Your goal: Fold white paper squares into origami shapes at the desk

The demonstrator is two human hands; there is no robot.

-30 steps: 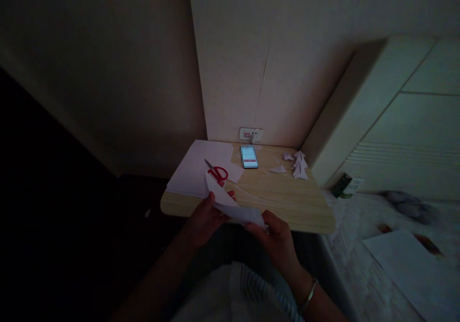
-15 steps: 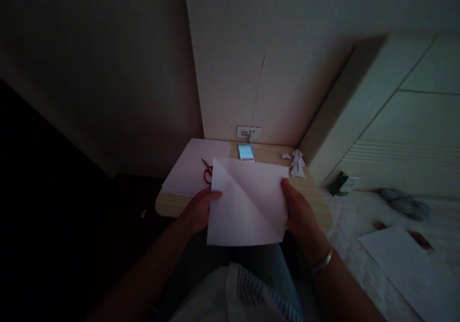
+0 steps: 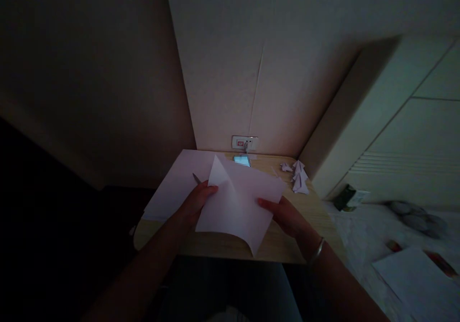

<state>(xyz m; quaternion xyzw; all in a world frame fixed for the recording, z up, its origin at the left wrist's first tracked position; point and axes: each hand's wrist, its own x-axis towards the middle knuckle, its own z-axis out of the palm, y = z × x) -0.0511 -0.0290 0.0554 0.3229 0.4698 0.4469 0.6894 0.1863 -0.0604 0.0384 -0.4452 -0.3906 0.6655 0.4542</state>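
Note:
A white sheet of paper [image 3: 237,207] with a diagonal crease is held over the small wooden table [image 3: 316,216]. My left hand [image 3: 196,200] pinches its left edge, thumb on top. On the right side, my right hand [image 3: 285,214] grips the sheet with the thumb lying across its face. The paper bends along the crease, and its lower edge curves. Beside my left hand a scissors blade [image 3: 196,178] shows; the rest of the scissors is hidden behind the hand and sheet. Under them lies a stack of white paper [image 3: 168,188] on the table's left.
A lit phone [image 3: 241,160] lies at the table's back, partly covered by the sheet. Several folded paper pieces [image 3: 300,178] stand at the back right. A wall socket [image 3: 245,143] with a plug is above. To the right, a bed surface bears a green box [image 3: 345,197] and white paper [image 3: 417,276].
The sheet has tilted and bent along its crease. My right thumb has moved inward from the edge onto the sheet's face. The camera view has shifted, showing more of the table's front.

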